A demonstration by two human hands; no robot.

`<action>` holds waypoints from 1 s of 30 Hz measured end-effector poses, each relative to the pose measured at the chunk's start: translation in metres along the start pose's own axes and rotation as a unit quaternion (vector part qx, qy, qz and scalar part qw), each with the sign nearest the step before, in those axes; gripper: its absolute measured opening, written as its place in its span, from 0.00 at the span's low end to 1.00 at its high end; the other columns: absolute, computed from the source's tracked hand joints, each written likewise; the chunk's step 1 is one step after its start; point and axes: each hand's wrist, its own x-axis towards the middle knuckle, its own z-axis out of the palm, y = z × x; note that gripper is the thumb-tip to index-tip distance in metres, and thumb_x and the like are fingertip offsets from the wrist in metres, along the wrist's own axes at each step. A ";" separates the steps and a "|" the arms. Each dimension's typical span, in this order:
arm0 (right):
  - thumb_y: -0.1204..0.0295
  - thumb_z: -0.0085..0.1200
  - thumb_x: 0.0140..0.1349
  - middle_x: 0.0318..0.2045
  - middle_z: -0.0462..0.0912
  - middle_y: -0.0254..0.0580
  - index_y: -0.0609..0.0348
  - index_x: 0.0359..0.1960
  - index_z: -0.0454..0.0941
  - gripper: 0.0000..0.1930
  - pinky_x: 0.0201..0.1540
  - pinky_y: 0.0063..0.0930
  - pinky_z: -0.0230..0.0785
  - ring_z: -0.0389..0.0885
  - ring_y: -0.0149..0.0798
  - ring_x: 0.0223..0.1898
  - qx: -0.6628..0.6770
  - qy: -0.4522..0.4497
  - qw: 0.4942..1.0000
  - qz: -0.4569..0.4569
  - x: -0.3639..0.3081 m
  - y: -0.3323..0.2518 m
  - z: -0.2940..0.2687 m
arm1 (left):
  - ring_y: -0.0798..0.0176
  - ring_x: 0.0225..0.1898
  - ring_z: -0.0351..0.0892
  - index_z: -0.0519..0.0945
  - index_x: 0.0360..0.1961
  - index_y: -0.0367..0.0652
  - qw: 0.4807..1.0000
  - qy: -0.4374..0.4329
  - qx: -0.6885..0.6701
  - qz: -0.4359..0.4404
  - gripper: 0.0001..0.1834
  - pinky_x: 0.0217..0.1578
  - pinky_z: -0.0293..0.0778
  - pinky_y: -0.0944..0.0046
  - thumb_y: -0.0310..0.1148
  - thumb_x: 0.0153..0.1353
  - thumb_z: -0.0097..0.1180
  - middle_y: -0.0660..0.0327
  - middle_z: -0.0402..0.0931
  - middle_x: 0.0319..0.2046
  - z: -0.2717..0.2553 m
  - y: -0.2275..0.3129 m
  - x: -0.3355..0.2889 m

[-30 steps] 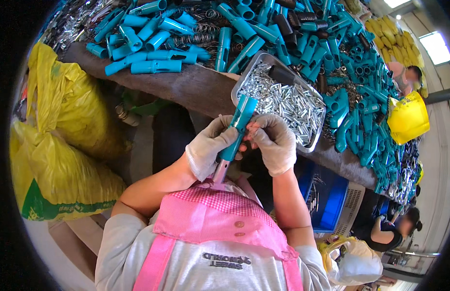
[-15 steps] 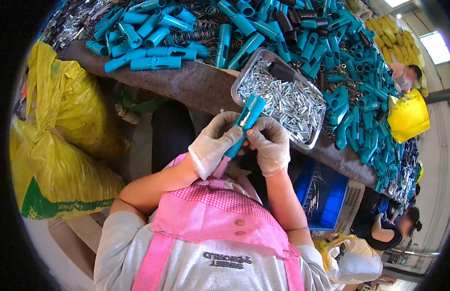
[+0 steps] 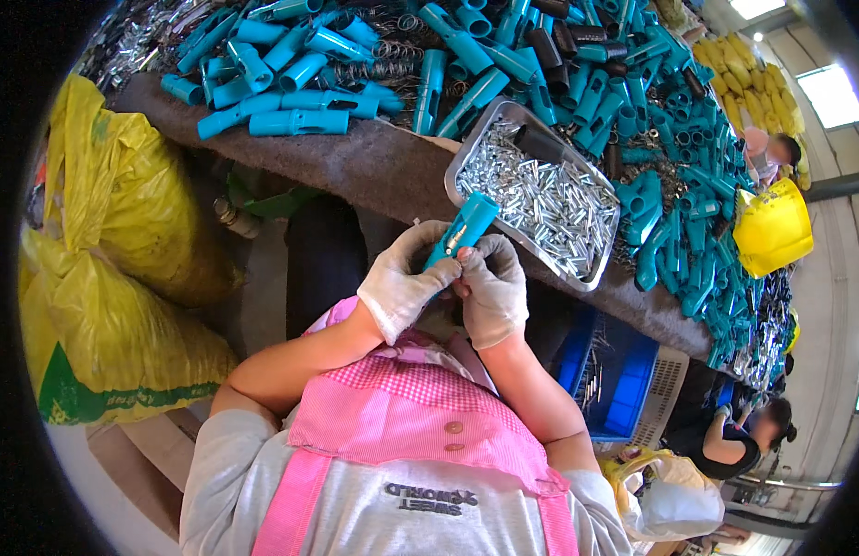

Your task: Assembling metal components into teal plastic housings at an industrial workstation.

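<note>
Between my gloved hands is a teal slotted tube [image 3: 470,222], tilted with its upper end away from me. My left hand [image 3: 399,281] is wrapped round its lower part, thumb along the side. A small shiny metal piece [image 3: 453,243] shows in the tube's slot. My right hand [image 3: 495,287] presses its fingertips against the tube beside the slot; whether they also pinch something small is hidden. Just beyond my right hand, a metal tray [image 3: 596,277] full of short silvery pins [image 3: 550,199] sits on the table edge, with a black grip-like piece [image 3: 539,144] among the pins.
Teal tubes [image 3: 300,122] and springs [image 3: 390,65] heap across the brown-covered table [image 3: 355,167]. Yellow sacks [image 3: 124,306] stand at left. Below the table at right is a blue crate [image 3: 627,389] with metal rods. A yellow container [image 3: 774,227] and two other people are farther right.
The tube has dropped slightly toward me and to the left. My right hand has moved left and down, closer to my left hand, its fingers now lower on the tube.
</note>
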 end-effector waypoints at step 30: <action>0.64 0.53 0.55 0.41 0.76 0.44 0.51 0.36 0.80 0.10 0.46 0.37 0.68 0.76 0.50 0.42 -0.746 -0.076 0.640 -0.165 0.082 -0.088 -0.011 | 0.68 0.21 0.71 0.63 0.50 0.45 0.965 -0.022 -0.221 -0.137 0.15 0.20 0.69 0.67 0.38 0.65 0.41 0.59 0.72 0.29 -0.014 0.017 0.007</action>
